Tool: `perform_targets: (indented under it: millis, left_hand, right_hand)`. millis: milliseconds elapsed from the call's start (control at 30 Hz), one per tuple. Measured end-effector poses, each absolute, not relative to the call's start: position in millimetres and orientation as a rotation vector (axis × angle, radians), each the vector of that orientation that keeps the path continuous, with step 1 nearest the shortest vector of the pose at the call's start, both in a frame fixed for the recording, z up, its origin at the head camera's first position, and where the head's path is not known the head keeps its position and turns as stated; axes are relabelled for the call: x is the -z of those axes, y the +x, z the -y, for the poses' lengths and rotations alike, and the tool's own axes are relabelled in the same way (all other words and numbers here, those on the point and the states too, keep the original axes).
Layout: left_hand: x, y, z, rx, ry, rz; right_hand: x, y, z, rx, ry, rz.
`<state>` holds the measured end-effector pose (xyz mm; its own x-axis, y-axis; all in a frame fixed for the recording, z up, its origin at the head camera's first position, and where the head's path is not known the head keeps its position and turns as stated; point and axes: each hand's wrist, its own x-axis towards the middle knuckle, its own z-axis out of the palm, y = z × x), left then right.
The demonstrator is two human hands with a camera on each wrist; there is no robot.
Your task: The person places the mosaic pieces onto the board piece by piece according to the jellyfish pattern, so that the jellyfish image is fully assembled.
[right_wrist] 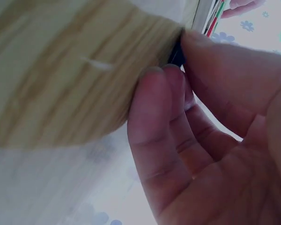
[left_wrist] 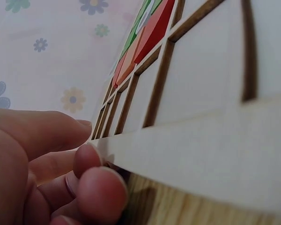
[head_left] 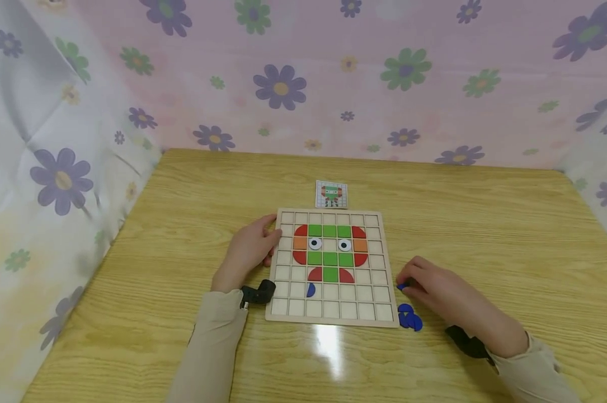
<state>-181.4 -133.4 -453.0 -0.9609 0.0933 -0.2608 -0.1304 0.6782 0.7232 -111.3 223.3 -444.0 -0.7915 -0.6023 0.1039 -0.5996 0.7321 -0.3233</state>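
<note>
Left of the wooden grid board, my left hand grips its side rim with curled fingers. The left wrist view shows fingertips right at that pale rim. My right hand, beside the board's lower right edge, pinches a small blue piece between thumb and fingers, which partly hide it. Several blue rounded pieces lie just below this hand. On the grid, green squares, red quarter-rounds, orange squares, two eye discs and one blue rounded piece form a figure.
A small picture card with a similar figure lies behind the board. The wood-grain table stretches around it, bounded at the back by a flowered cloth. Dark wrist cameras sit on both wrists.
</note>
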Motion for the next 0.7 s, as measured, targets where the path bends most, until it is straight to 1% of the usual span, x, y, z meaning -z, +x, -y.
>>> perform_targets:
  millis: [133,367,600,700]
  left_hand:
    - [453.8,-181.1,133.4,-1.14,-0.026,-2.632]
    - [452.9,-180.4,132.6,-1.109,-0.024,-2.648]
    - [451.6,-180.8,131.7,-1.067,0.012,-2.677]
    - [451.0,-181.1,131.6,-1.058,0.019,-2.684]
  right_hand:
    - [445.9,-110.9,-223.7,0.563,-1.008,-2.95]
    - [438.7,-109.7,-222.2,0.609,-0.764,-2.829]
    - [437.2,-112.0,-222.1,0.688,-0.853,-2.865]
    - [432.7,-111.7,-217.5,0.75,-0.789,-2.833]
